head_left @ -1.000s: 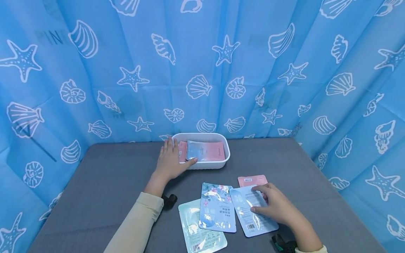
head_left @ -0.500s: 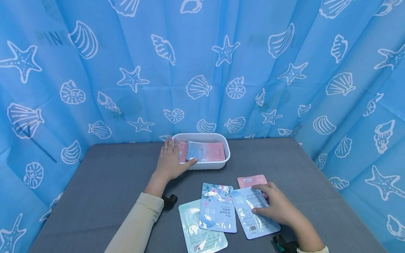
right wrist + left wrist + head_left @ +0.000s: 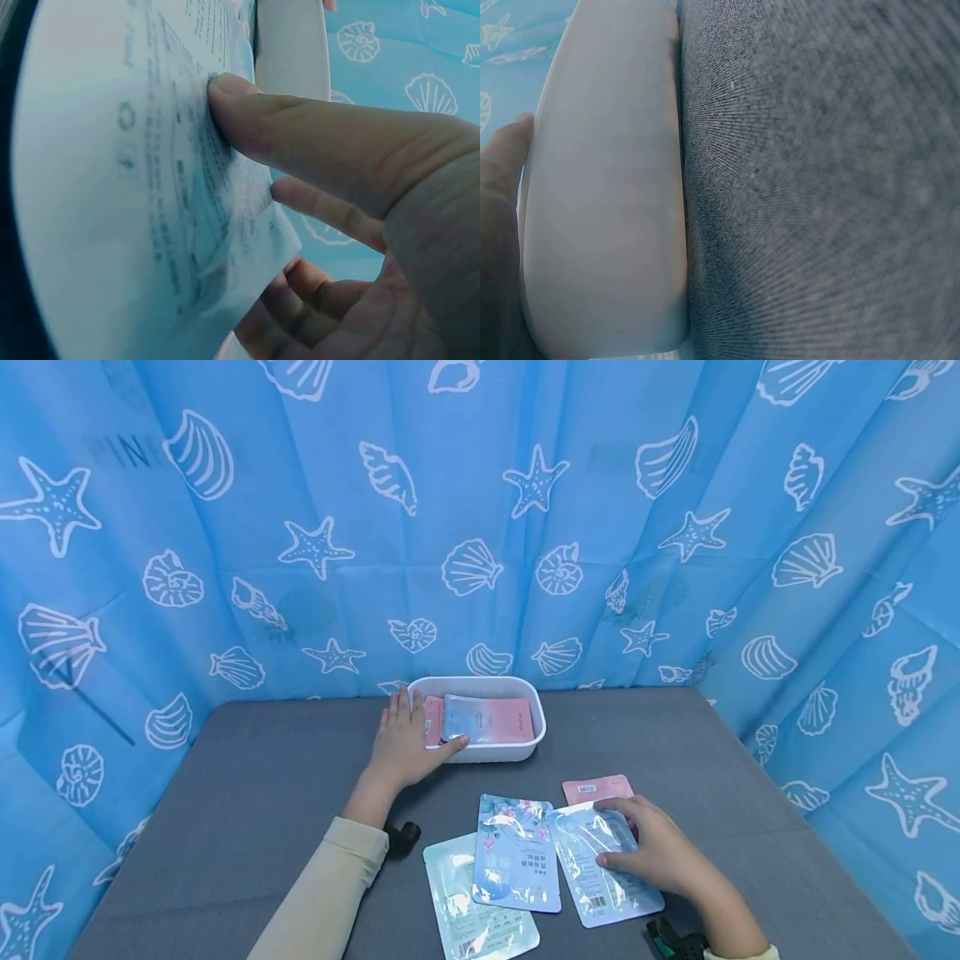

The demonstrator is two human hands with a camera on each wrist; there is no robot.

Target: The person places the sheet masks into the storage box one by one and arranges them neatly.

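Note:
My left hand (image 3: 405,743) rests on the left end of a white plastic bin (image 3: 495,753), fingers straight over the far side and thumb on the near rim. In the bin lie a blue-and-pink packet (image 3: 487,718) and a pink one (image 3: 432,718). My right hand (image 3: 660,852) pinches the right side of a light-blue sheet mask packet (image 3: 600,887). The right wrist view shows its thumb pressed on the printed face of that packet (image 3: 90,210), other fingers at and behind the edge. A pink packet (image 3: 592,788) lies partly beneath it.
Left of the held packet lies a flowered blue packet (image 3: 517,868), overlapping a mint-green packet (image 3: 453,893). The grey cloth-covered table (image 3: 285,793) ends at the back against a blue seashell curtain (image 3: 465,627).
The light-blue packet has shifted slightly right and toward me under the right hand, and its shine has changed, with the upper part brighter. My left hand and the bin stay still.

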